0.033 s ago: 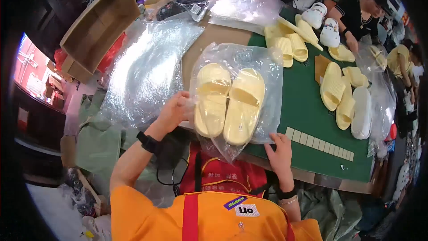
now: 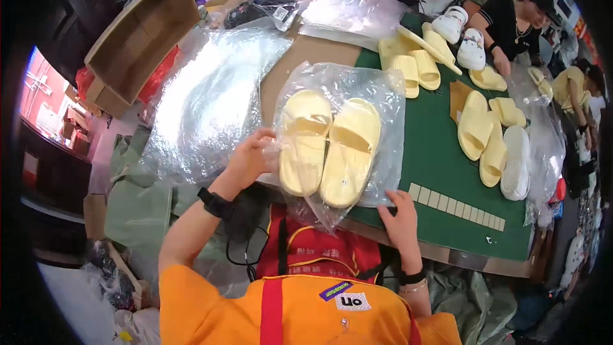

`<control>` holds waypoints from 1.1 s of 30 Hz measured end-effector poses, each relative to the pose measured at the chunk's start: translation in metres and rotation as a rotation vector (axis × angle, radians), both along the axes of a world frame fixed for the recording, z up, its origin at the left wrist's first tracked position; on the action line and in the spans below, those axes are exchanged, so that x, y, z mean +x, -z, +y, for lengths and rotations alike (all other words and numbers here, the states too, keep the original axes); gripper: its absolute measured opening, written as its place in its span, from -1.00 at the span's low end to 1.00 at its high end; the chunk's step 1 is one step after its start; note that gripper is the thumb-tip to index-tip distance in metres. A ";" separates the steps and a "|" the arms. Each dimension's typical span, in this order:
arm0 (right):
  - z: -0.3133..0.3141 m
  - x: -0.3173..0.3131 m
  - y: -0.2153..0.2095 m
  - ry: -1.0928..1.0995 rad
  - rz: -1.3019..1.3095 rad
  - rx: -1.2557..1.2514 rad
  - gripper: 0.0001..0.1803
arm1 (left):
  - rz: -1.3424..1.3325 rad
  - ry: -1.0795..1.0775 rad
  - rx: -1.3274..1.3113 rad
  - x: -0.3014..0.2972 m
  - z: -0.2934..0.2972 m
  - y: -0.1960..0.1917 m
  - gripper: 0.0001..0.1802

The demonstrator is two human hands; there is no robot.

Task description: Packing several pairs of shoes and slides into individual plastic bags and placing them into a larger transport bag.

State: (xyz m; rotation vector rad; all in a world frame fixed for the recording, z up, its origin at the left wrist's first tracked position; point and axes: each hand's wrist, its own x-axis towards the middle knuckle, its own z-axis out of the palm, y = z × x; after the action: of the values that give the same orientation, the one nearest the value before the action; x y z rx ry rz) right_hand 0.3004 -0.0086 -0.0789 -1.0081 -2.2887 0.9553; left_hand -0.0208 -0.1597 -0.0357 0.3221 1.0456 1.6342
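A pair of pale yellow slippers point(image 2: 350, 169) lies side by side inside a clear plastic bag point(image 2: 389, 134), flat on the table in front of me. The bag's narrow lower end hangs over the near table edge. At the bag's left side, my left hand point(image 2: 251, 158) has its fingers curled in a pinch on the plastic edge. My right hand point(image 2: 402, 225) rests at the table's near edge by the bag's lower right corner, thumb and fingers apart, holding nothing.
Loose yellow slippers point(image 2: 476, 124) and white clogs point(image 2: 471, 50) lie on the green tabletop point(image 2: 428, 153) to the right. A row of pale stickers point(image 2: 456, 206) is near its front. Clear plastic bags point(image 2: 211, 96) are piled left, beside a cardboard box point(image 2: 143, 35). A co-worker point(image 2: 520, 19) reaches in at the far right.
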 end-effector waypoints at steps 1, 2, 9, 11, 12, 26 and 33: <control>0.003 -0.004 -0.011 -0.026 0.031 -0.128 -0.62 | 0.000 -0.035 0.034 0.000 0.001 -0.002 -0.62; 0.004 -0.002 -0.012 -0.037 0.020 -0.118 -0.62 | -0.010 -0.047 0.044 -0.002 0.002 0.002 -0.62; 0.018 -0.031 -0.050 0.006 -0.026 0.126 -0.57 | 0.407 0.131 -0.303 0.015 0.037 0.015 -0.36; 0.007 -0.053 -0.059 -0.066 -0.054 0.245 -0.56 | 0.540 0.171 -0.194 0.016 0.041 0.022 -0.52; 0.003 -0.058 -0.057 -0.076 -0.056 0.246 -0.56 | 0.643 0.259 -0.225 0.011 0.042 0.007 -0.55; 0.000 -0.062 -0.042 -0.280 -0.169 0.276 -0.59 | 1.812 -0.433 -0.913 -0.160 -0.015 0.033 -0.76; 0.009 -0.073 -0.068 -0.241 0.037 0.270 -0.62 | 1.817 -0.660 -0.574 -0.143 0.036 -0.040 -0.75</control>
State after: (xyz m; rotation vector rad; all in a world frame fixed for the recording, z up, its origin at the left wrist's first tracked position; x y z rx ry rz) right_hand 0.2275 0.0007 -0.0113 -0.6081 -2.4634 0.7197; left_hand -0.1633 -0.1239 0.0042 1.2443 3.1219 1.1291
